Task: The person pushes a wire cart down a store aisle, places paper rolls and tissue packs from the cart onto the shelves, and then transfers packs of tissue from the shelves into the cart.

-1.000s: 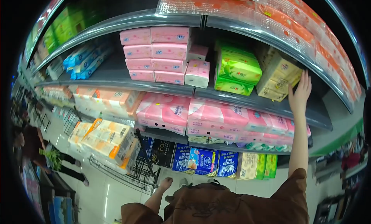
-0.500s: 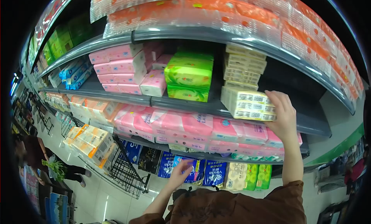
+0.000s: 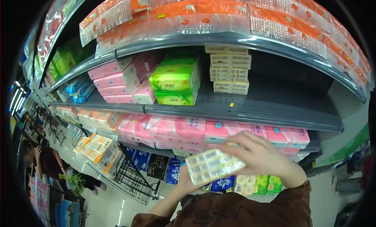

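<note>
A cream, film-wrapped tissue pack (image 3: 213, 167) is held tilted in front of my chest, away from the shelf. My right hand (image 3: 254, 152) is closed on its upper right side, fingers over the top edge. At the pack's lower left edge is my left hand (image 3: 185, 178), its palm against the pack and its fingers hidden behind it. Above and beyond the hands, a stack of similar cream packs (image 3: 230, 72) stands on the middle shelf (image 3: 274, 105).
Left of the stack are green tissue packs (image 3: 172, 84) and pink tissue packs (image 3: 117, 80). Larger pink packs (image 3: 178, 129) line the shelf below. A black wire cart (image 3: 135, 184) holding orange-and-white packs (image 3: 100, 150) stands at the lower left. Further left is another person (image 3: 49, 160).
The front cream pack has left the shelf in my right hand, moving down and left toward my body. My left hand, apart from it before, now meets it. The view has shifted slightly.
</note>
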{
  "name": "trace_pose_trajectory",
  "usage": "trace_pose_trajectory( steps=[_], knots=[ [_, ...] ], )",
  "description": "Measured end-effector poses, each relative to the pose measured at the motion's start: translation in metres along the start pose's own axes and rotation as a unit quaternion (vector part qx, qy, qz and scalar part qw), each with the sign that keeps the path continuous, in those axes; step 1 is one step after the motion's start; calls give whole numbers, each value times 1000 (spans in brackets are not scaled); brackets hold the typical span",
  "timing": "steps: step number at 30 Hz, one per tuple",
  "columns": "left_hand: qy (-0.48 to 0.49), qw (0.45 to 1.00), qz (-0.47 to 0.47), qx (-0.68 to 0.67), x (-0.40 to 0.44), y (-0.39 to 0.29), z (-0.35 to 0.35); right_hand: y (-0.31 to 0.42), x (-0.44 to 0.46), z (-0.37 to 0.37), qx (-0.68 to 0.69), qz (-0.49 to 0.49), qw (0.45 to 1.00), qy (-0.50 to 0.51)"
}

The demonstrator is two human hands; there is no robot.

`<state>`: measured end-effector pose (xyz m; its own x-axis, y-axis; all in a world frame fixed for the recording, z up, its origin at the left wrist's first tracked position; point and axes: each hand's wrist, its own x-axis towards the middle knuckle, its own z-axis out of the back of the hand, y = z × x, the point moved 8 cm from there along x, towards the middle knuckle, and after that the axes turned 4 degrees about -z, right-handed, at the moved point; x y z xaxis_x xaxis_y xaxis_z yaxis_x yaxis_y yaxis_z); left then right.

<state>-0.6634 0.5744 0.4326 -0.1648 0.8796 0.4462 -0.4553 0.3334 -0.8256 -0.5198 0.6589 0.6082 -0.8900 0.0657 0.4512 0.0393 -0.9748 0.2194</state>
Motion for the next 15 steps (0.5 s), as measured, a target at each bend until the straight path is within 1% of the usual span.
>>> trace_pose_trajectory(
  steps=[1, 3, 4, 5, 6, 8, 9, 12, 15],
  knots=[
    [-28, 996, 51, -62, -13, 22, -1, -12, 8, -8, 30, -2, 999, 15],
    [-92, 965, 136, -206, -42, 59, -4, -50, 22, 8, 29, -12, 998, -63],
    [-128, 934, 169, -288, -56, 77, -8, -73, 34, 21, -15, -21, 994, -110],
    [-163, 893, 202, -368, -67, 89, -12, -98, 41, 30, -111, -28, 979, -167],
    [-200, 874, 201, -395, -74, 92, -11, -120, 51, 41, -167, -55, 961, -216],
    [-273, 829, 198, -446, -86, 96, -7, -150, 72, 62, -282, -88, 922, -252],
    [-279, 833, 198, -436, -88, 93, -4, -174, 82, 64, -302, -120, 911, -252],
    [-289, 807, 205, -473, -103, 105, -3, -219, 111, 72, -328, -202, 909, -159],
    [-289, 791, 216, -494, -113, 112, -4, -231, 129, 76, -297, -215, 923, -116]
  ],
)
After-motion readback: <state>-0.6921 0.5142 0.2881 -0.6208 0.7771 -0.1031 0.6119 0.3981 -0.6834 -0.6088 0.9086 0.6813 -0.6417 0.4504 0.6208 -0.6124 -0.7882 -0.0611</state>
